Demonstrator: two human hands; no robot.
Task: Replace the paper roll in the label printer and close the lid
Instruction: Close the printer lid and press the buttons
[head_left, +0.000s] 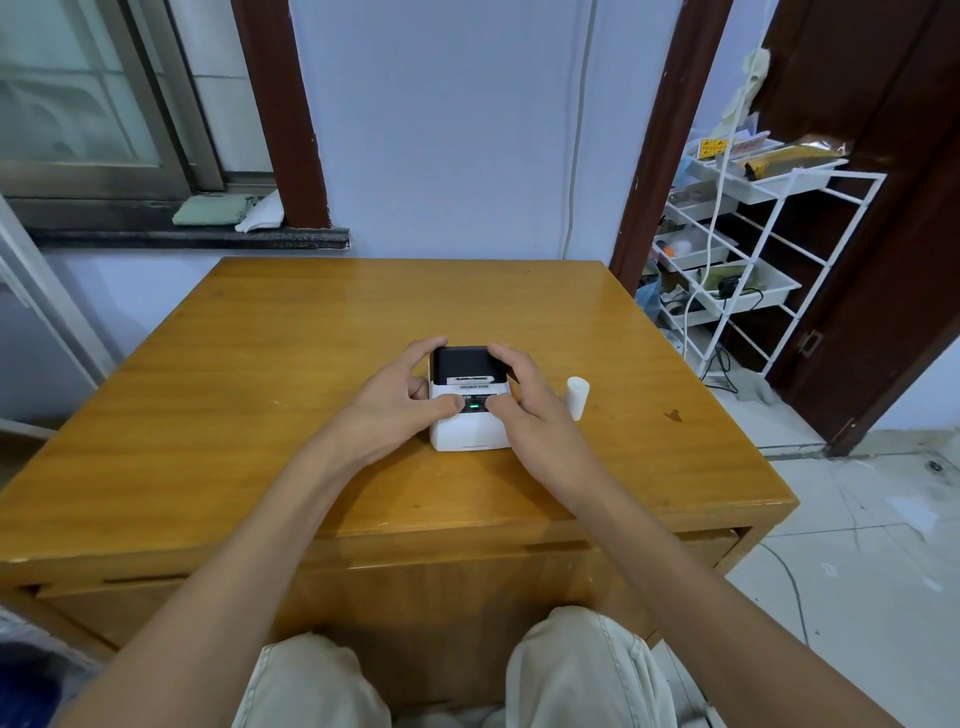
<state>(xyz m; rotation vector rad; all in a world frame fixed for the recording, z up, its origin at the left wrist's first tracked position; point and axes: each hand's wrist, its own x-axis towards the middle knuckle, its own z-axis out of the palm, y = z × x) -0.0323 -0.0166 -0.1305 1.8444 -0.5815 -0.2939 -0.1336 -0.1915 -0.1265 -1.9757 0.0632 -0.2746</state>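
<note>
A small white label printer (467, 431) with a black lid sits near the middle of the wooden table (260, 364). Its lid looks down, and a green light glows on the front panel. My left hand (400, 400) grips the printer's left side, thumb on the front panel and fingers over the lid's far left corner. My right hand (524, 400) holds the right side the same way, thumb on the panel. A white paper roll (578, 397) stands upright on the table just right of my right hand, untouched.
The table's right edge drops to a tiled floor. A white wire shelf rack (748, 260) with cluttered trays stands beyond the table at the right, next to a dark door. A window sill with cloths (223, 210) is at the far left.
</note>
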